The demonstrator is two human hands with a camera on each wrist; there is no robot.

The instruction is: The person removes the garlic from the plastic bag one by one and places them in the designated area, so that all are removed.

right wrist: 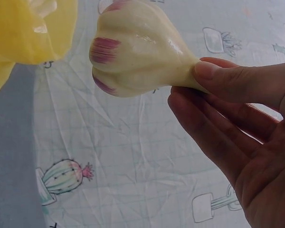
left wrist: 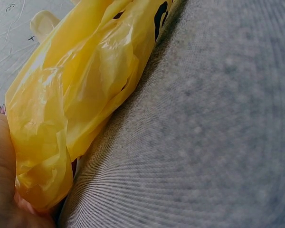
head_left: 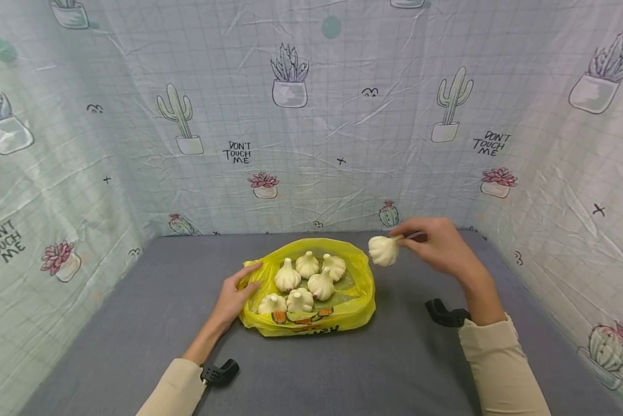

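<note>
Yellow with orange-and-black print on plastic bag [head_left: 360,311]; cream with purple streaks on held garlic bulb [right wrist: 137,47]; bluish grey on tabletop [head_left: 394,370]; pale grid, cacti, black lettering on backdrop [head_left: 311,136]; beige on sleeves [head_left: 500,364].

Cactus-printed sheets [head_left: 342,130] hang left, right and far around a gray tabletop [head_left: 353,370], forming a makeshift booth [head_left: 67,179]. The wider room is hidden.
</note>
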